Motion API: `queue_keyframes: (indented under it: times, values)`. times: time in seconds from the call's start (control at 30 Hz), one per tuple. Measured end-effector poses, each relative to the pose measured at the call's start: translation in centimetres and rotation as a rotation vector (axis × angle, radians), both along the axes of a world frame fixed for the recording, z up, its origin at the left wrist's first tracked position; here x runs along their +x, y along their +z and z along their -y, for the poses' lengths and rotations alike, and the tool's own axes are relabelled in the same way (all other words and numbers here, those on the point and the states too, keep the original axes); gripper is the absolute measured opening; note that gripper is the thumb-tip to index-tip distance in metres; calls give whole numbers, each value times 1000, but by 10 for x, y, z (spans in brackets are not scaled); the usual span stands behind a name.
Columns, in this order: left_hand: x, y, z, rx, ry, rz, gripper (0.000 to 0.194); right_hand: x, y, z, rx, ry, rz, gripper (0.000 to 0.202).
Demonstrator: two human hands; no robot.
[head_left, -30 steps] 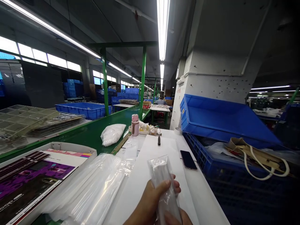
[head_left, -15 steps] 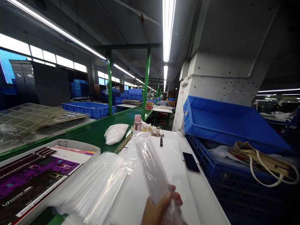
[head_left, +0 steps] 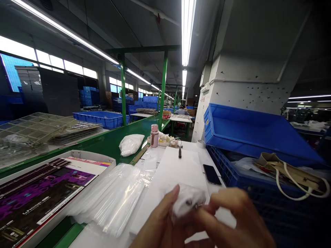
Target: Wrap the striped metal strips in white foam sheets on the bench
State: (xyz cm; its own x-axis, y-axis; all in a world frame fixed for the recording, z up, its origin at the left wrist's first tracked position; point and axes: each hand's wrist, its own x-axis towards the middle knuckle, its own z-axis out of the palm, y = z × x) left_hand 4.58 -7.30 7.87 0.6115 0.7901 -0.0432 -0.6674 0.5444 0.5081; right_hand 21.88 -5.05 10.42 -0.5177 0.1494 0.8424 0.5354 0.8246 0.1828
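Observation:
A crumpled white bundle point(head_left: 186, 198), which looks like a plastic bag or wrapping with small dark spots on it, is between my hands at the bottom centre. My left hand point(head_left: 161, 220) closes round its near left side, thumb on top. At the bundle's right edge, my right hand point(head_left: 235, 215) is blurred, with its thumb and forefinger pinched on it. What the bundle contains cannot be made out. Below the hands lies a white board or sheet point(head_left: 178, 168) on the table. Flat clear plastic bags point(head_left: 113, 199) are stacked to the left.
A printed box tray point(head_left: 49, 199) stands on the left. Farther back are a white plastic bag point(head_left: 131, 144), a pink bottle point(head_left: 154, 136) and a dark-handled tool point(head_left: 180, 152). A phone point(head_left: 212, 174) lies right, beside blue crates point(head_left: 248, 127) and a beige bag point(head_left: 287, 172).
The long clear plastic bag that one hand held over the table is no longer seen in that stretched-out form. Both hands are now in view, on a crumpled white bundle.

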Motion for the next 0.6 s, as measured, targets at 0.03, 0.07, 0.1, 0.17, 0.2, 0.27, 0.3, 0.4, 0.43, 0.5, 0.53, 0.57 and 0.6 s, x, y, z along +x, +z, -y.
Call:
queue_keyframes:
  times: [0.03, 0.07, 0.1, 0.17, 0.2, 0.27, 0.3, 0.4, 0.43, 0.5, 0.53, 0.57, 0.6]
  values:
    - [-4, 7, 1, 91, -42, -5, 61, -1, 16, -3, -58, 12, 25, 15]
    - [-8, 13, 2, 176, -62, -23, 65, -1, 31, -7, -84, 17, 29, 14]
    - [-13, 20, 3, 260, -61, -71, 67, -3, 45, -11, -108, 28, 30, 13]
    - [-21, 31, 5, 441, 33, -269, 58, -6, 66, -18, -230, 110, 20, 10]
    - [-25, 36, 6, 545, 154, -411, 48, -7, 73, -20, -307, 127, 31, 10]
    - [-32, 43, 8, 764, 539, -718, 29, -9, 79, -21, -459, 157, 44, 13]
    - [-35, 46, 9, 871, 734, -847, 27, -9, 79, -19, -527, 166, 41, 15]
    - [-40, 56, 15, 1135, 935, -1069, 37, -6, 71, -5, -691, 198, 24, 14]
    - [-41, 59, 18, 1181, 854, -1109, 34, -5, 67, 1, -730, 208, 30, 12]
    - [-42, 64, 22, 1198, 662, -1154, 19, -2, 58, 12, -782, 222, 58, 6]
    - [-42, 65, 23, 1188, 597, -1166, 13, -1, 55, 16, -801, 224, 72, 5]
    - [-42, 65, 24, 1182, 571, -1169, 10, 0, 52, 18, -813, 224, 79, 5]
    - [-41, 63, 23, 1189, 575, -1163, 8, 0, 50, 20, -823, 217, 80, 6]
